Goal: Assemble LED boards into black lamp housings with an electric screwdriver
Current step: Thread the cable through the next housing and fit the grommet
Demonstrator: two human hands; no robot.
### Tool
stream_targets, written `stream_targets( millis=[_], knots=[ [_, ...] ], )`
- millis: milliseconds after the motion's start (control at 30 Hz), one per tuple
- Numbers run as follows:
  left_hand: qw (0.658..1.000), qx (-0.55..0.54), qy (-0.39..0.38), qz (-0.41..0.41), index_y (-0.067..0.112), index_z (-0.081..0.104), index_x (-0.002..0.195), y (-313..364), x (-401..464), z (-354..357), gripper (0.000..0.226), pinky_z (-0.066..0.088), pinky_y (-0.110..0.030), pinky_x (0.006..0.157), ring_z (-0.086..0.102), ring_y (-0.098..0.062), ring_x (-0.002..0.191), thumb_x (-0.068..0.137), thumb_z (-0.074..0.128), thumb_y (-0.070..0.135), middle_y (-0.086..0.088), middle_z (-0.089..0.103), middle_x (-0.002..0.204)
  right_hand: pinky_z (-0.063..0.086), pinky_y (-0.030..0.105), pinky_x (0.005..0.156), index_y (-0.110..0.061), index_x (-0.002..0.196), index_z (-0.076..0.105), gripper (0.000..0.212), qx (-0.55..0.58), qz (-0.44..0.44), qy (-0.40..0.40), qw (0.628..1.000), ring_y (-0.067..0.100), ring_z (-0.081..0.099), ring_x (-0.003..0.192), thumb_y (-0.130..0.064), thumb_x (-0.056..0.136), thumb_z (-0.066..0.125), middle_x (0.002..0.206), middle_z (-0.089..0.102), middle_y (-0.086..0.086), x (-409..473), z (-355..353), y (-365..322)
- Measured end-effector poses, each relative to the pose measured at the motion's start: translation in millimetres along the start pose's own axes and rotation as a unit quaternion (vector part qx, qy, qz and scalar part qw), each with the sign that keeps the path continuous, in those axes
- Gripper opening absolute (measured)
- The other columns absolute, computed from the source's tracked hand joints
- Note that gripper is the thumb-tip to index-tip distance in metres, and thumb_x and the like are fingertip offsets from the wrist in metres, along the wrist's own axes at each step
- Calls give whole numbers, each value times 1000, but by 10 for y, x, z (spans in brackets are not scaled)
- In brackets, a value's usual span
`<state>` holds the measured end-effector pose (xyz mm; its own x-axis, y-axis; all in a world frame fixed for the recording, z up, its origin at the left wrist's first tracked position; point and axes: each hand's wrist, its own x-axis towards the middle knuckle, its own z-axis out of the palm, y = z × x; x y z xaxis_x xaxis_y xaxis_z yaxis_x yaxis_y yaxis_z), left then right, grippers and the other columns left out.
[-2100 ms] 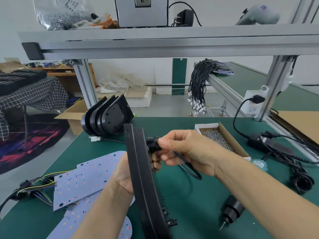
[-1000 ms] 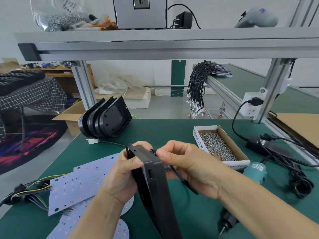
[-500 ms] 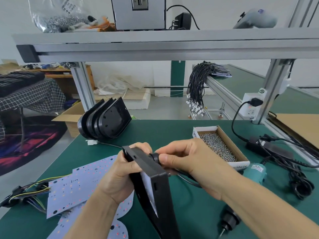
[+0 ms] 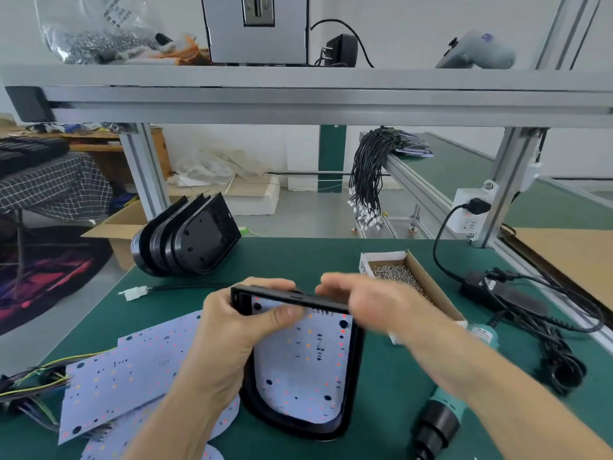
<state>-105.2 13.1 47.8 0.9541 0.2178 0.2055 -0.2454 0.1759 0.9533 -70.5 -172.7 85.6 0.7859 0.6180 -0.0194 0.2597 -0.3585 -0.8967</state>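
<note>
Thumb and fingers of the left hand [image 4: 232, 330] are clamped over the top left corner of the black lamp housing [image 4: 351, 376], which is kept face-up on the green bench [image 4: 381, 410] with its LED board [image 4: 298, 366] exposed, presumably for screwing. The blurred right hand [image 4: 374, 303], fingers loosely extended and nothing held, is seen just beyond the top rim, by the screw box [image 4: 428, 283]; the electric screwdriver [image 4: 441, 419] is left lying near the housing's lower right.
</note>
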Motion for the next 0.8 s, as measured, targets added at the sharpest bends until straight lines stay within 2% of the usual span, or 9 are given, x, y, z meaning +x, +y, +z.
stream_targets(
  millis=[33,67,133,200,333,433,533,700,800],
  knots=[
    [1000,4,0,0,14,78,76,11,-13,30,33,53,-18,64,69,-14,69,44,85,10,-6,73,75,41,3,83,-40,105,66,27,-33,-29,11,999,-6,58,110,-45,79,71,115,66,-24,-12,40,47],
    [1000,13,-4,2,12,77,77,24,-25,61,39,54,-20,64,70,-16,70,40,88,6,-8,73,76,41,2,83,-41,107,64,39,-13,-66,47,997,-9,59,107,-42,71,78,112,66,-27,-79,95,75],
    [999,31,-5,13,8,76,77,40,-38,116,49,53,-19,64,70,-17,74,30,93,7,-7,71,79,44,6,79,-38,98,69,33,17,-136,137,981,-5,64,95,-23,71,81,98,71,-22,-115,166,179],
    [999,38,-7,24,8,76,76,68,-40,159,43,52,-16,65,69,-14,77,36,87,18,-3,70,84,48,12,77,-28,95,74,30,53,-167,173,969,3,67,88,-5,76,79,91,73,-13,-99,234,208],
    [998,54,-22,37,7,76,76,105,-66,209,40,52,-16,64,69,-12,71,39,84,18,-6,73,75,52,21,77,-26,97,71,31,60,-205,199,956,9,67,89,-3,77,75,95,72,-10,-129,265,258],
    [997,62,-35,41,8,77,79,119,-88,213,36,55,-21,69,70,-20,76,44,84,13,-10,74,79,53,32,78,-29,96,67,34,46,-237,210,947,15,65,88,-2,76,70,97,69,-9,-147,277,248],
    [996,65,-48,35,10,77,80,132,-88,196,40,54,-21,69,70,-21,77,42,89,12,-10,74,80,53,32,77,-24,96,67,34,21,-265,209,941,15,65,91,3,76,69,100,68,-9,-136,269,233],
    [998,51,-38,-14,9,76,90,151,-14,183,47,53,-16,71,70,-13,85,44,82,20,-8,75,89,50,14,80,-20,104,69,42,64,-224,197,952,3,67,94,8,74,75,98,71,-13,-16,189,204],
    [998,26,8,-62,9,76,83,139,90,183,44,52,-13,61,70,-8,71,41,81,20,-5,75,79,52,20,78,-23,108,68,50,206,-119,201,950,9,68,91,10,71,77,98,72,-6,88,178,275]
  ],
)
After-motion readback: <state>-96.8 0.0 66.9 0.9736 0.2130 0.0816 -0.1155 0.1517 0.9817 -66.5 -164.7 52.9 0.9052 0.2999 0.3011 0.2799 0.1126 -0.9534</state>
